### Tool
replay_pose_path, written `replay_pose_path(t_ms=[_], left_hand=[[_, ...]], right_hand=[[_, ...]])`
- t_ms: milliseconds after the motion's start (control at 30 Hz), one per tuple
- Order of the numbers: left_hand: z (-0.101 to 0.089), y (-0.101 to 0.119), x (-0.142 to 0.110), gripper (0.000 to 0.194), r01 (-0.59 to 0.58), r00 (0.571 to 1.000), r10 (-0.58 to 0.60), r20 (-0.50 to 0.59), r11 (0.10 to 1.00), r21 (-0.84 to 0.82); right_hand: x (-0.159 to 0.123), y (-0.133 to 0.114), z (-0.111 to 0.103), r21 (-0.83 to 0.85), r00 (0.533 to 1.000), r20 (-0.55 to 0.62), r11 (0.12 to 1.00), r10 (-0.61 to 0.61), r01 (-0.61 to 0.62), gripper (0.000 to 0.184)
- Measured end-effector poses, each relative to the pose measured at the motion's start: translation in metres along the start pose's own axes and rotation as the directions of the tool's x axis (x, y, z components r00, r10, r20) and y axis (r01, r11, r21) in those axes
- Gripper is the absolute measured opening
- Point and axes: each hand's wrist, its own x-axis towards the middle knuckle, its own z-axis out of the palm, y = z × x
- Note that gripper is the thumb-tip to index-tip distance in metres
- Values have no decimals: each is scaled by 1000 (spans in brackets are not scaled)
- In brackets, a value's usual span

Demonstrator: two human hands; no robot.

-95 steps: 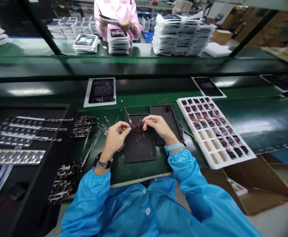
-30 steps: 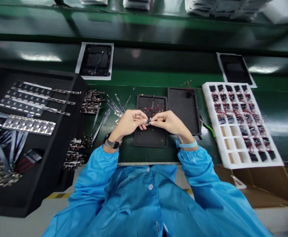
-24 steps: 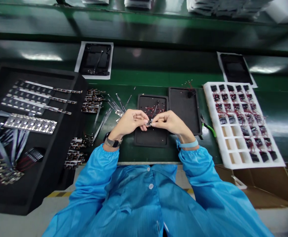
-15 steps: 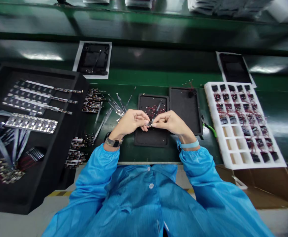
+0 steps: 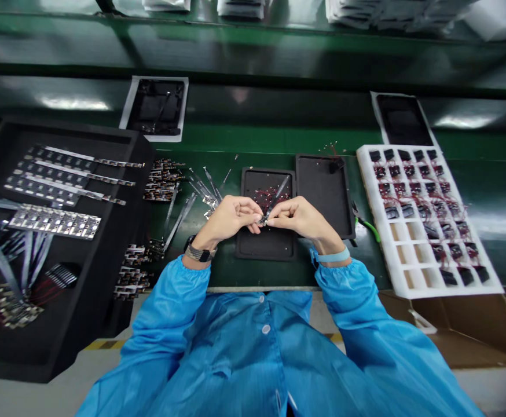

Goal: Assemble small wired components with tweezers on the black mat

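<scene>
Swung farther rightward than a second ago: strip [image 5: 279,191], slanting away from the grip. Clamped between fingertips of left hand [image 5: 231,219] and right hand [image 5: 300,219]: part [image 5: 263,220] at its near end. Pinch lightly, over tray [image 5: 264,249] beneath, clear of wires [image 5: 260,194] beyond.

Glossy blue smock [image 5: 239,347] – gathered cuffs [image 5: 344,267], 2 pale buttons [image 5: 266,329] – dark watch [image 5: 201,253] left, light-blue wristband [image 5: 333,256] right
</scene>
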Motion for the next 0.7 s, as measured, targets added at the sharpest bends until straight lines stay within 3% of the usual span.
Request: replay_pose_path(t_ms=[167, 233, 367, 433, 533, 700], left_hand=[[1, 4, -1, 24, -25, 1000, 25, 12, 1000, -17], [0, 7, -3, 24, -67, 998, 67, -2, 998, -23], [-9, 12, -9, 23, -237, 963, 231, -141, 971, -22], [-16, 14, -12, 23, -313, 923, 299, -242, 949, -22], [-27, 16, -13, 24, -382, 861, 349, -370, 924, -18], [-37, 15, -13, 22, -446, 799, 388, -460, 895, -19]], right_hand=[[-1, -2, -2, -37, 999, -2, 999, -34, 34, 34], [-3, -4, -8, -99, 992, -44, 988, -122, 118, 31], [-7, -1, -27, -331, 900, -260, 907, -351, 259, 21], [-7, 3, -30, -404, 914, -209, 882, -348, 243, 16], [-2, 11, -21, -513, 959, -14, 825, -285, 238, 8], [11, 20, 1, -690, 962, 125, 676, -241, 259, 19]])
